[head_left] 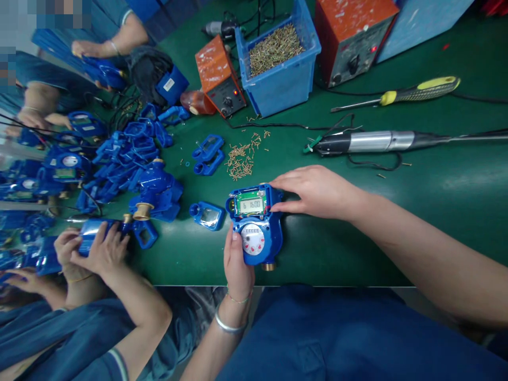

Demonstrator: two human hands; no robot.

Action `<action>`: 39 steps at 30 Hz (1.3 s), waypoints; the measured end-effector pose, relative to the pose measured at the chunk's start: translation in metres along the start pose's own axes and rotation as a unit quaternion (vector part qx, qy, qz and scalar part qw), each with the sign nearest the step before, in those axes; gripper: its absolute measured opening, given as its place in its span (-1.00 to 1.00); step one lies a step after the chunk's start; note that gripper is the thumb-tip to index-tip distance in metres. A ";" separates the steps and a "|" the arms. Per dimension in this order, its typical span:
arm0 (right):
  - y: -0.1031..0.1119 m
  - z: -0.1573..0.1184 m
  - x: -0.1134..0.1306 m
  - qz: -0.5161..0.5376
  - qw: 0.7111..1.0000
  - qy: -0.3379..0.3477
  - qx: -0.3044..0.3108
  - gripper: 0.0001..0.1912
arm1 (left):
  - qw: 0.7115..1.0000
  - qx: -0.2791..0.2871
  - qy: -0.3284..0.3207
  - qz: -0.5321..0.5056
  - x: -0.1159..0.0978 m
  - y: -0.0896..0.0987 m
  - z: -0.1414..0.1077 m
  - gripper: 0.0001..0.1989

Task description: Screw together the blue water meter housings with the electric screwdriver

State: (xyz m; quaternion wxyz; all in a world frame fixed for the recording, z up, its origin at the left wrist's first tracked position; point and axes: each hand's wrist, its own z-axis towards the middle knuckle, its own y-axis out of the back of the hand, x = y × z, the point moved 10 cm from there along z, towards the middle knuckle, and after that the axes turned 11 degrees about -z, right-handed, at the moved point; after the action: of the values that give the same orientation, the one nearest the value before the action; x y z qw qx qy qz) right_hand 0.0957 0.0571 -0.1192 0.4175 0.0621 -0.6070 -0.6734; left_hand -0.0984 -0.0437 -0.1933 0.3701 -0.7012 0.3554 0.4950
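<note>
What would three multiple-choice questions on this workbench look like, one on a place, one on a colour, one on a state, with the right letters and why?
1. Where does the loose pile of small screws lie?
A. on the table behind the water meter
B. inside the orange box
C. on the person's lap

2. What colour is the handle of the screwdriver?
A. red
B. yellow
C. white

3. What state is the water meter in?
A. top cover off, display board exposed
B. fully closed
C. wrapped in plastic

Answers:
1 A: the screws are scattered on the green table just beyond the meter.
2 B: the handle shows yellow with black.
3 A: the lit display and green board lie bare, while the left hand grasps the meter's side and the right hand rests on its top edge.
</note>
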 end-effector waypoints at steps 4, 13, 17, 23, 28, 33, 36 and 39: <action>-0.003 -0.001 0.001 -0.023 1.000 -0.006 0.001 -0.54 | 1.000 0.005 0.001 0.003 0.001 0.002 0.000 -0.55; -0.005 -0.006 0.003 -0.005 1.000 -0.022 -0.017 -0.48 | 1.000 0.006 0.003 0.010 0.002 0.002 -0.004 -0.54; -0.003 -0.012 0.000 0.010 0.999 -0.028 -0.035 -0.54 | 0.998 0.015 -0.010 0.056 0.003 0.002 -0.010 -0.51; -0.006 -0.026 -0.003 0.090 0.992 -0.069 -0.063 -0.54 | 0.996 0.031 -0.026 0.084 0.005 -0.001 -0.015 -0.49; -0.014 -0.036 -0.002 0.150 0.975 -0.135 -0.089 -0.44 | 0.991 0.048 -0.035 0.117 0.000 -0.006 -0.015 -0.49; -0.028 -0.037 0.004 0.177 0.963 -0.189 -0.073 -0.19 | 0.992 0.072 -0.023 0.101 -0.001 -0.009 -0.014 -0.47; -0.039 -0.035 0.007 0.240 0.946 -0.211 -0.060 -0.11 | 0.991 0.080 -0.021 0.104 -0.001 -0.011 -0.014 -0.47; -0.052 -0.035 0.004 0.318 0.915 -0.239 -0.067 -0.18 | 0.990 0.084 -0.022 0.113 0.000 -0.011 -0.011 -0.47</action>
State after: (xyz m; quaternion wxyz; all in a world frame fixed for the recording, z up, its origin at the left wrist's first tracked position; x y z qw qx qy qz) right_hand 0.0887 0.0231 -0.1715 0.4547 -0.3252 -0.6298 -0.5392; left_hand -0.0845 -0.0481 -0.1885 0.3772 -0.6123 0.4644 0.5169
